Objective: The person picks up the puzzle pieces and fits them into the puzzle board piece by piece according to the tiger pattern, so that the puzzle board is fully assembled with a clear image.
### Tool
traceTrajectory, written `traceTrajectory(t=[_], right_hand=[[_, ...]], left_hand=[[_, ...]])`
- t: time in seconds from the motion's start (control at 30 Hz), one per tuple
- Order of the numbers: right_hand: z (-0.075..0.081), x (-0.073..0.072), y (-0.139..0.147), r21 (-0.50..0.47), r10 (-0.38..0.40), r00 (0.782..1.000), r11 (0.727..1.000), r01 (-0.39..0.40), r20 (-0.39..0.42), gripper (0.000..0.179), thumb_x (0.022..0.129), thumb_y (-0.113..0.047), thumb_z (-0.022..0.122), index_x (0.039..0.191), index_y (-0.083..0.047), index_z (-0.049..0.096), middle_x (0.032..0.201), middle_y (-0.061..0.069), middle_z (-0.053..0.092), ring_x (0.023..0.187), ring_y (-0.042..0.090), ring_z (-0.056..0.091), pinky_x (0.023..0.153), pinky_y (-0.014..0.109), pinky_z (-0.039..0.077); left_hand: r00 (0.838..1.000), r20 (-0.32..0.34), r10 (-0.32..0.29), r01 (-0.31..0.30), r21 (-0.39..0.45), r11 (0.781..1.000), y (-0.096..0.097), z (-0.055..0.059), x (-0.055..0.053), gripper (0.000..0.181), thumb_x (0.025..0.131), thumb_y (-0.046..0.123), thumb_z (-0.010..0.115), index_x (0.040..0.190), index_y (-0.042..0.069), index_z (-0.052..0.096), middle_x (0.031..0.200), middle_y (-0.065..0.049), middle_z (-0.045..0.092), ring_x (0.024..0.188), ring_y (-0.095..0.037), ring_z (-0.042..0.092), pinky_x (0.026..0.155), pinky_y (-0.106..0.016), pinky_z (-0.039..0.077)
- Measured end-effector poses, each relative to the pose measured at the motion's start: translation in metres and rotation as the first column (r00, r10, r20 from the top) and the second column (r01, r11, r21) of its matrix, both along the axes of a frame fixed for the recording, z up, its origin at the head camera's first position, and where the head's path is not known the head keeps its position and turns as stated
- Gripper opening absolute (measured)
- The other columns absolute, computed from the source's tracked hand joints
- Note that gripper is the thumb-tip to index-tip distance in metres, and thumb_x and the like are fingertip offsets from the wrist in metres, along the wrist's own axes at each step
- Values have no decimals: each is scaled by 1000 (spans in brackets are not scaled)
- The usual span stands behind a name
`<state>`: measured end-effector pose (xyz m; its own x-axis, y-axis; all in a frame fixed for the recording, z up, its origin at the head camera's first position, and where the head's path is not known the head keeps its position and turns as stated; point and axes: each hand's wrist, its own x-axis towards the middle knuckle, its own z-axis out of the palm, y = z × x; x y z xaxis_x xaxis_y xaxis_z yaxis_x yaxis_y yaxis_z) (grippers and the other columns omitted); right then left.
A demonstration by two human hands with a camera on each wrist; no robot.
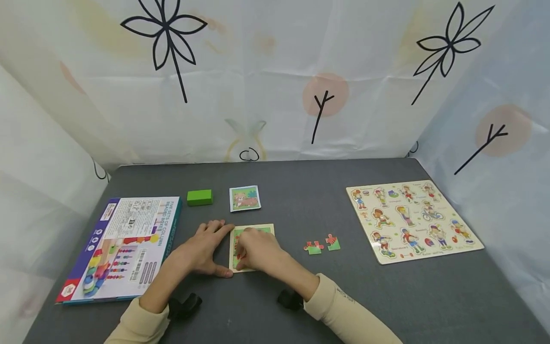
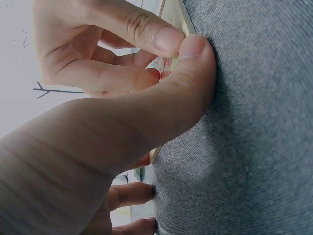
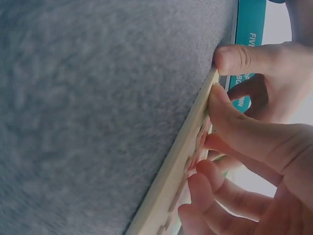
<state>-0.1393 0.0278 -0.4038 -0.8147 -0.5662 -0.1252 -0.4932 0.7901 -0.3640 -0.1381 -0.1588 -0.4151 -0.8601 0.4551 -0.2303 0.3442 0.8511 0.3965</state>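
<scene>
A small framed jigsaw puzzle (image 1: pixel 265 228) in green and red, with a pale wooden border, lies in the middle of the dark table. My left hand (image 1: pixel 202 251) rests along its left side, fingers spread, the thumb (image 3: pixel 232 59) at the near left corner and the fingertips by the far left one. Over the puzzle, my right hand (image 1: pixel 259 251) has curled fingers and pinches a reddish puzzle piece (image 3: pixel 207 126) at the near left part, mostly hidden by the fingers. Two loose puzzle pieces (image 1: pixel 314 247) with red and green print lie to the right.
A large boxed toy set (image 1: pixel 129 248) lies at the left, a green block (image 1: pixel 199 197) behind it to the right. A small picture card (image 1: pixel 245 198) sits beyond the puzzle. At the right is a wooden board (image 1: pixel 412 222) with printed figures. Fabric walls enclose the table.
</scene>
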Motion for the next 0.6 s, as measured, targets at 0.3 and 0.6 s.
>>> traceTrajectory(t=[0.3, 0.6], right_hand=[[-4, 1, 6, -86, -131, 987, 987, 139, 89, 22, 69, -30, 96, 86, -22, 84, 90, -3, 64, 65, 7, 51, 55, 27, 42], [-5, 0, 5, -27, -192, 981, 981, 194, 37, 41, 63, -41, 97, 99, -25, 83, 103, 3, 61, 88, 21, 55, 70, 38, 47]], left_hand=[[1000, -11, -8, 8, 4, 1000, 0, 1, 0, 111, 66, 54, 93, 152, 7, 43, 156, -29, 41, 135, -52, 42, 104, -67, 45], [1000, -18, -9, 9, -3, 1000, 0, 0, 1, 111, 66, 56, 93, 152, 7, 43, 156, -28, 41, 135, -51, 42, 104, -67, 45]])
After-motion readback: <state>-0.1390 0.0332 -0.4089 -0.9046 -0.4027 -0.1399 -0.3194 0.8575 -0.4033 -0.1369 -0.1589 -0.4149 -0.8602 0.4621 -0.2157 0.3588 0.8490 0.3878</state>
